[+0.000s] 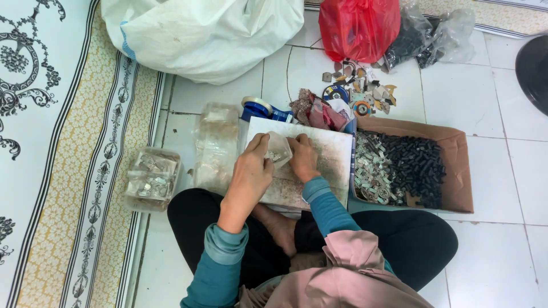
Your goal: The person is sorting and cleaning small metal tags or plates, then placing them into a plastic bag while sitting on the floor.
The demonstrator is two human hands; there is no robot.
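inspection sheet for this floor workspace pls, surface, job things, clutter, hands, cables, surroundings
surface: worn white rectangular board on white floor tiles
job's things: small clear plastic pouch held over the board; brown cardboard box of small black and silver parts at its right
clutter: filled clear pouches, blue tape dispenser, scattered scraps
grippers: left hand and right hand both grip the pouch
cables: nothing seen
surroundings: white woven sack, red plastic bag, patterned mat
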